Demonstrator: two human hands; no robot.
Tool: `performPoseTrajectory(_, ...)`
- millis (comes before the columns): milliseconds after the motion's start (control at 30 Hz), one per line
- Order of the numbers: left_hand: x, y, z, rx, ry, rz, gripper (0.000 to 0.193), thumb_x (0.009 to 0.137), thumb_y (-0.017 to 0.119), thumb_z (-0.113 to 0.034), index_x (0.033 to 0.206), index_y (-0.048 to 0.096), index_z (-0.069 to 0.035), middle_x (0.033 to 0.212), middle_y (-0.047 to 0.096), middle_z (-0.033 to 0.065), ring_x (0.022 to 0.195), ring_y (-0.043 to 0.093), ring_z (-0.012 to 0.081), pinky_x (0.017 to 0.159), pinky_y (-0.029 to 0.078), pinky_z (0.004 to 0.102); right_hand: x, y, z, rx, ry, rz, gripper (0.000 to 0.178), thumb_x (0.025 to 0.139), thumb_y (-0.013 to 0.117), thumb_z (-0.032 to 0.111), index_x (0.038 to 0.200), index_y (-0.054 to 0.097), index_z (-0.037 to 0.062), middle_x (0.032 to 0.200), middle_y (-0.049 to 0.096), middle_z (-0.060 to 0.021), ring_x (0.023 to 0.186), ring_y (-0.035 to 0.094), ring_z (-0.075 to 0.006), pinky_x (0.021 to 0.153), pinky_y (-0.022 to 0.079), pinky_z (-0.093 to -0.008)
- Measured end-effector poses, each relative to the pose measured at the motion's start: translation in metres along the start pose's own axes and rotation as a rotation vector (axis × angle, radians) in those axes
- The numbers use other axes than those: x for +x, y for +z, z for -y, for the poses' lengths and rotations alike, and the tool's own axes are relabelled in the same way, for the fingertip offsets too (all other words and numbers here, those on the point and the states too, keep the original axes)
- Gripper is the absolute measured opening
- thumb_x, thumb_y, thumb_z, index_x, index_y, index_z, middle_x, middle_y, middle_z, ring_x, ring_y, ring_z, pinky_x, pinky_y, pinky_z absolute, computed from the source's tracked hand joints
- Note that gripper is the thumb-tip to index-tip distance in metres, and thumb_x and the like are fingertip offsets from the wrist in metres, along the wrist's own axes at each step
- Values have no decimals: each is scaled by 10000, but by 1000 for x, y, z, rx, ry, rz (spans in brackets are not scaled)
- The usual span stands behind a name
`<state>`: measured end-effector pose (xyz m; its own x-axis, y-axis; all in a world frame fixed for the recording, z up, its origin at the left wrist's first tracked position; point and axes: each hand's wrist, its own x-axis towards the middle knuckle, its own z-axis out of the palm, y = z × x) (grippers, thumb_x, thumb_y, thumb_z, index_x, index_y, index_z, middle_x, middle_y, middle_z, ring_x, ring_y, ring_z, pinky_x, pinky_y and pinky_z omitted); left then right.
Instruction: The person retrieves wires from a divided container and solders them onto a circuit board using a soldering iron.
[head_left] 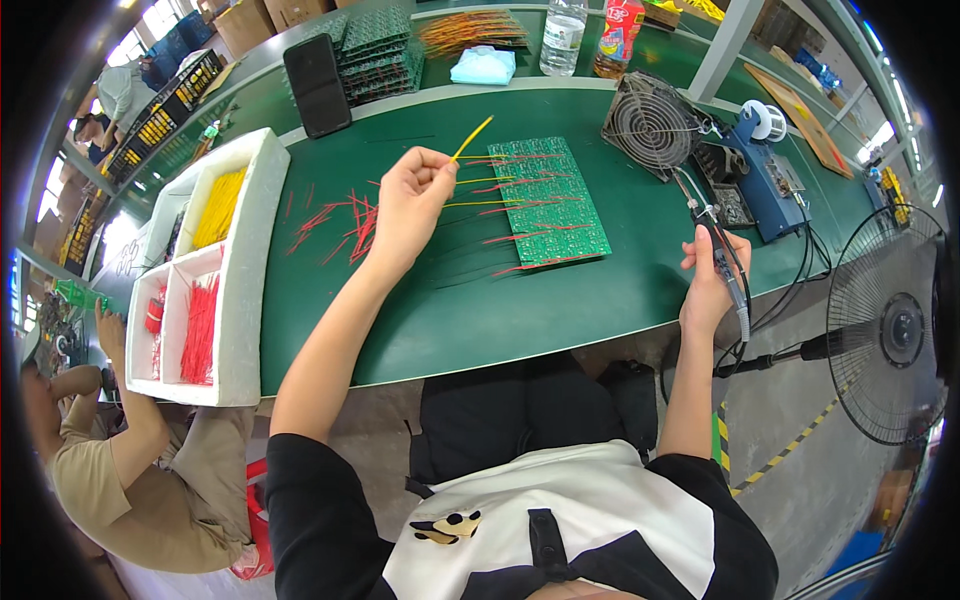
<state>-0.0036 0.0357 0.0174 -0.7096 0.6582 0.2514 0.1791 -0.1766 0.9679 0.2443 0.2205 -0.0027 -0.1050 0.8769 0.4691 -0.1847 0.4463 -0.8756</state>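
Note:
Between the thumb and fingers of my left hand is pinched a yellow wire, its free end pointing up and right. Just right of that hand a green circuit board panel lies on the table, with red, yellow and black wires sticking out from its left side. My right hand is wrapped round a soldering iron whose tip end points up toward the small fan. Loose red wires are scattered on the table left of and behind my left hand.
A white foam box with yellow and red wires stands left. Behind are a phone, stacked boards, a water bottle and a red-labelled bottle. A fume fan and blue solder feeder stand right. A person sits left.

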Motion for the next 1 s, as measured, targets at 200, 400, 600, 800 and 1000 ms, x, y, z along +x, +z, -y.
performPoseTrajectory(200, -3, -6, -10, 15, -99, 85, 88, 849, 552, -121, 852, 532, -35, 640, 479, -35, 499, 305, 8, 435, 209, 181, 1, 1, -1, 54, 3, 33, 183, 815, 648, 86, 852, 482, 20, 669, 575, -71, 501, 518, -83, 473, 417, -191)
performPoseTrajectory(400, -10, -7, -22, -15, -169, 310, 82, 845, 551, -129, 816, 514, -63, 582, 448, -47, 466, 281, 7, 429, 186, 194, 1, -2, -4, 44, -11, 46, 192, 817, 650, 97, 850, 475, 25, 669, 564, -61, 503, 504, -77, 494, 431, -199)
performPoseTrajectory(600, -15, -17, -18, -42, -222, 319, 128, 884, 544, -177, 889, 476, -69, 517, 363, -73, 461, 254, 12, 426, 178, 203, 2, 4, -3, 72, -8, 26, 199, 816, 650, 94, 874, 475, 20, 667, 545, -49, 500, 471, -64, 543, 470, -212)
performPoseTrajectory(800, -14, -12, -12, -122, -247, 268, 175, 879, 563, -210, 821, 453, -88, 532, 337, -71, 459, 235, 14, 427, 168, 203, -15, 20, 5, 138, 126, 120, 208, 816, 650, 95, 889, 474, 12, 667, 541, -44, 500, 461, -55, 575, 493, -223)
performPoseTrajectory(1000, -16, -10, -3, 145, -194, 330, 162, 815, 603, -123, 719, 478, -83, 582, 360, -92, 507, 259, 1, 470, 186, 197, -36, 33, 13, 234, 215, 283, 190, 815, 644, 80, 880, 479, 13, 654, 543, -42, 493, 477, -53, 520, 481, -205)
